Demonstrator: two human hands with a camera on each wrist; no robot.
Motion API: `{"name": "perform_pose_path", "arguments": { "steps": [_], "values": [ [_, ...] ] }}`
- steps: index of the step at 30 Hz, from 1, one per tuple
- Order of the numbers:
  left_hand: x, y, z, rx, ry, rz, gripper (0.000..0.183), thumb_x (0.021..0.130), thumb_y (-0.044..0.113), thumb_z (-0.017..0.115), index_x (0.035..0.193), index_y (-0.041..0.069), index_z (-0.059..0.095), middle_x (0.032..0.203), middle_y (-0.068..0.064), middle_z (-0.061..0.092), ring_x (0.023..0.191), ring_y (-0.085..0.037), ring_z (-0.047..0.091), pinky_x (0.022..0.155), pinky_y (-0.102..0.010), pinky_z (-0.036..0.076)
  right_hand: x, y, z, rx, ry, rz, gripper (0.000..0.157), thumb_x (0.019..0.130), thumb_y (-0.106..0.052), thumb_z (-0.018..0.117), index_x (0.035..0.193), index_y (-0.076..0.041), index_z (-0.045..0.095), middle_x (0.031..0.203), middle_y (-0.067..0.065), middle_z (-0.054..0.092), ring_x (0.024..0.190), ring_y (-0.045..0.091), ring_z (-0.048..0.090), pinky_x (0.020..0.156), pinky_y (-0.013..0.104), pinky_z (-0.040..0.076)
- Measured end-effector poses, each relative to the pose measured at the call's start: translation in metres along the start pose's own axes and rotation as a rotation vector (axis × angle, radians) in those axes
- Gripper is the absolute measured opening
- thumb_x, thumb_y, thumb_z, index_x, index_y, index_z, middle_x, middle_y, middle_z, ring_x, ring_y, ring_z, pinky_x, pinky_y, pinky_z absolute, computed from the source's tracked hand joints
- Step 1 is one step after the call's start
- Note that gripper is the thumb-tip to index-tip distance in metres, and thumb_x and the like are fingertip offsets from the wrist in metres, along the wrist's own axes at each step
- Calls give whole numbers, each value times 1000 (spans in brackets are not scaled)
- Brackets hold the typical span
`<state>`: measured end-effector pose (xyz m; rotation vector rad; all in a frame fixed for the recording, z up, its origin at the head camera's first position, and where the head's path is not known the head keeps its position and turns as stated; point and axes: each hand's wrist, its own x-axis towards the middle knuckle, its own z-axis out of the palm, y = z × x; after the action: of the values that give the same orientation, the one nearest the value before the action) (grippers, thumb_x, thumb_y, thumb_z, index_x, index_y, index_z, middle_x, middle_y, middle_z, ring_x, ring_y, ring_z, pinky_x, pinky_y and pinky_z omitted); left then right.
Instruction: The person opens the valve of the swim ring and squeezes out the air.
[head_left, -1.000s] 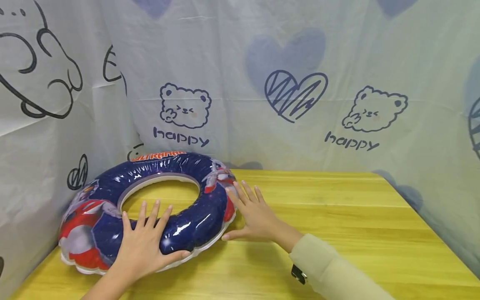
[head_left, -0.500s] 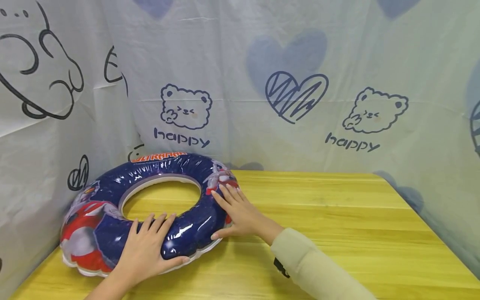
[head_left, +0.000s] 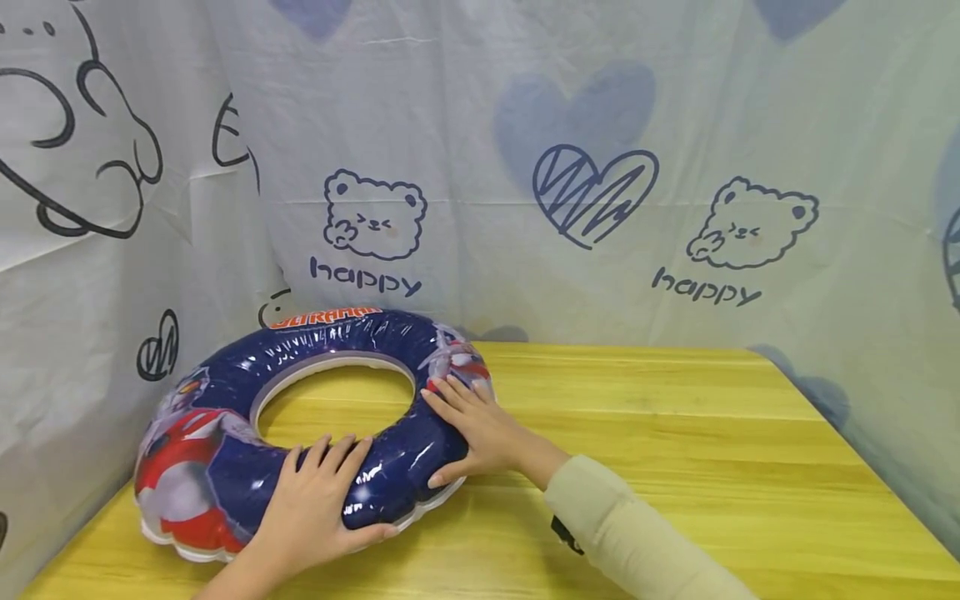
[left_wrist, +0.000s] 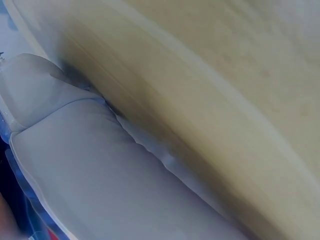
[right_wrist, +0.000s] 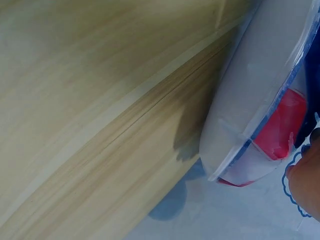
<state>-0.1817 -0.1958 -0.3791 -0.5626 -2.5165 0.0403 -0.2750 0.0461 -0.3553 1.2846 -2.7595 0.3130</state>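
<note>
Sitting at left, a glossy dark-blue inflatable plastic ring (head_left: 405, 454) encircles part of the yellow wood-grain table (head_left: 675, 433); the left hand (head_left: 318, 504) rests on its near side, the right hand (head_left: 483, 429) on its right, thumbs spread wide from fingers.

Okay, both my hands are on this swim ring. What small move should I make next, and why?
I'd probably slide the swim ring slightly right: your left hand and right hand both lie on it, it sits toward the left side of the table, and more tabletop stretches to its right.
</note>
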Motion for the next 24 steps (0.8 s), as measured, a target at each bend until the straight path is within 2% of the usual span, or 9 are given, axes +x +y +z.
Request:
{"name": "perform_pose_path", "arguments": {
  "steps": [7, 12, 18, 24],
  "values": [
    [2, 10, -1, -16, -12, 11, 99, 62, 85, 50, 126, 10, 56, 118, -11, 61, 110, -38, 54, 87, -56, 42, -5, 3, -3, 50, -28, 24, 105, 69, -58, 72, 149, -15, 19, 157, 10, 8, 145, 32, 4, 114, 53, 11],
    [3, 13, 0, -29, 2, 33, 98, 62, 85, 51, 127, 11, 56, 118, -11, 61, 110, -39, 54, 88, -57, 41, -10, 7, -4, 36, -38, 20, 100, 67, -58, 73, 147, -15, 29, 156, 11, 14, 144, 33, 10, 114, 53, 15],
    [6, 16, 2, -59, 73, 85, 95, 65, 84, 49, 128, 14, 54, 120, -10, 61, 112, -37, 54, 90, -58, 40, -19, 12, -4, 3, -26, 20, 97, 67, -59, 72, 144, -14, 35, 153, 15, 24, 143, 34, 16, 113, 52, 18],
    [8, 18, 2, -60, 119, 112, 94, 68, 86, 41, 127, 14, 55, 123, -10, 60, 116, -37, 53, 97, -64, 29, -27, 15, -3, -4, 15, 20, 96, 67, -60, 72, 143, -13, 37, 152, 15, 27, 142, 35, 19, 113, 53, 19]
  ]
}}
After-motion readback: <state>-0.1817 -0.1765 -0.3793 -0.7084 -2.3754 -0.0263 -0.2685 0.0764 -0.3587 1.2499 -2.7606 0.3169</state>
